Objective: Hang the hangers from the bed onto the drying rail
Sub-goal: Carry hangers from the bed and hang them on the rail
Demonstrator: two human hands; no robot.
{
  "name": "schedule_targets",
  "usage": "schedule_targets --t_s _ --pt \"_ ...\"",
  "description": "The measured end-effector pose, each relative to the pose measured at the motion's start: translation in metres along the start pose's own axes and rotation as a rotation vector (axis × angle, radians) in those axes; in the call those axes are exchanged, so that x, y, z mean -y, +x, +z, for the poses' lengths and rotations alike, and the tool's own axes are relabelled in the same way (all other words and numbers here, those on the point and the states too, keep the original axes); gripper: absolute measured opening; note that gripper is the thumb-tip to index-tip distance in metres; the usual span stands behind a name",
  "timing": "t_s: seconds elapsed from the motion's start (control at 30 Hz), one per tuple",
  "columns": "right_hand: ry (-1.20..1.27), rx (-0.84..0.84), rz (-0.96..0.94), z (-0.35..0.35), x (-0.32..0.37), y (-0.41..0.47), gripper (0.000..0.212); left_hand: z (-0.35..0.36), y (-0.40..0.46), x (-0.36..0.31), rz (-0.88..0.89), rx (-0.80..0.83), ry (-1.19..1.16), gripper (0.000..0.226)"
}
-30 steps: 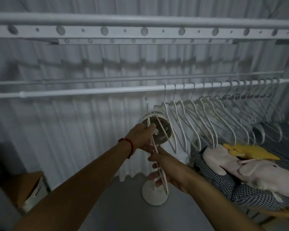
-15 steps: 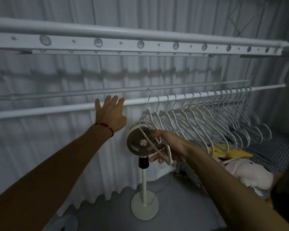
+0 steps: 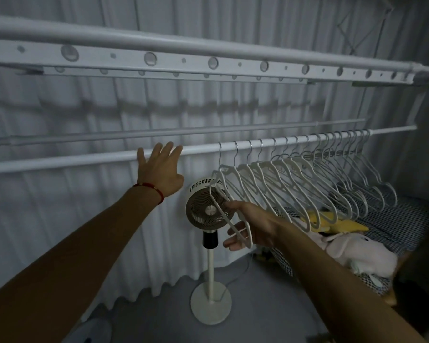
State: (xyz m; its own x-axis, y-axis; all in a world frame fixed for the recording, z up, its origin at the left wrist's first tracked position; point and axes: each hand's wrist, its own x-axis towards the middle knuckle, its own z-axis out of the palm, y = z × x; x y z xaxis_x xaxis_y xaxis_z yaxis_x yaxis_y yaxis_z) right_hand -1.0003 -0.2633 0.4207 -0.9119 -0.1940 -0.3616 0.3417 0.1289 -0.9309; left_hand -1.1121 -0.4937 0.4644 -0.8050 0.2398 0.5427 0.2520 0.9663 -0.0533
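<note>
Head view: your left hand rests flat, fingers straight, against the drying rail. Your right hand grips the leftmost hanger, hooked on the rail. Judged light, rigid, smooth; hold its lower arm.

the room around the work

we are looking at a white pedestal fan standing on the grey floor, its round grille facing us and its slim pole running down to a round base. a thin cord is trailing from it across the floor. behind it a pale pleated curtain is hanging down, its hem just reaching the floor. to the right we are seeing a pink soft toy and a yellow soft toy lying against each other on checked bedding.
</note>
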Motion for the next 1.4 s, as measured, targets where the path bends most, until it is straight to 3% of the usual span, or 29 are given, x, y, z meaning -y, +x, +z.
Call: schedule_targets --t_s 0.1,0.23,0.3,0.43,0.5,0.6,0.87,1.07,1.23,1.4 --pt "0.012 -0.053 0.004 0.003 -0.014 -0.009 0.04 0.001 -0.005 -0.006 -0.013 -0.04 -0.015 0.076" --pt "0.044 -0.083 0.019 0.009 -0.042 -0.023 0.027 -0.005 -0.018 -0.039 0.042 -0.093 -0.169 0.071" --pt "0.059 -0.115 0.057 0.009 -0.061 -0.034 0.036 -0.013 -0.03 -0.068 0.108 -0.133 -0.336 0.062" --pt "0.07 -0.166 0.144 0.001 -0.105 -0.071 0.026 -0.023 -0.077 -0.126 0.225 -0.074 -0.825 0.037" --pt "0.01 -0.249 0.174 -0.011 -0.133 -0.095 0.024 -0.011 -0.107 -0.154 0.293 0.025 -0.97 0.029" --pt "-0.093 -0.446 0.173 -0.036 -0.186 -0.14 0.026 0.01 -0.162 -0.2 0.291 0.303 -1.071 0.03" --pt "0.0 -0.835 0.287 -0.077 -0.371 -0.347 0.031 0.035 -0.327 -0.367 0.429 1.005 -0.98 0.035" --pt "0.212 -1.078 0.534 -0.054 -0.559 -0.572 0.027 -0.014 -0.525 -0.553 0.613 1.262 -0.904 0.03" --pt "0.439 -1.364 0.814 0.018 -0.699 -0.75 0.032 -0.093 -0.716 -0.669 0.993 1.433 -0.798 0.037" --pt "0.774 -1.636 1.059 0.113 -0.812 -0.86 0.025 -0.149 -0.876 -0.742 1.315 1.523 -0.691 0.046"
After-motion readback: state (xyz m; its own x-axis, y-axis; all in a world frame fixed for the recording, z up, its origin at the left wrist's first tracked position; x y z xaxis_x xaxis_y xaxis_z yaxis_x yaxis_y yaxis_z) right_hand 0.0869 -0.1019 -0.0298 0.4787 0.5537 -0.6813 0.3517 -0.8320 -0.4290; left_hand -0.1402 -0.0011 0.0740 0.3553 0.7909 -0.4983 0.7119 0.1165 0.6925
